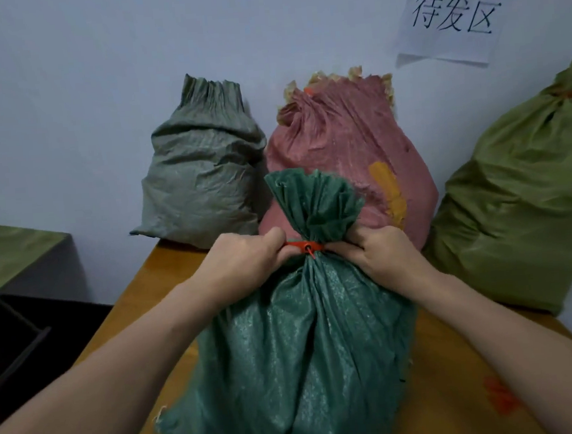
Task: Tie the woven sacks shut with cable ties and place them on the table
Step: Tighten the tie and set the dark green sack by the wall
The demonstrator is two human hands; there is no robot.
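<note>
A dark green woven sack (298, 349) stands upright on the wooden table (454, 374) in front of me. Its gathered neck is cinched by an orange cable tie (303, 247), and the mouth fans out above it. My left hand (243, 258) grips the neck at the tie from the left. My right hand (372, 249) grips it from the right. Both hands press against the tie with fingers curled around the fabric.
Against the wall stand a grey-green sack (202, 175), a pink sack (347, 147) and, at right, an olive sack (523, 205) with a tied neck. A paper sign (453, 15) hangs on the wall. A green-topped surface (6, 252) lies left, with a dark gap below.
</note>
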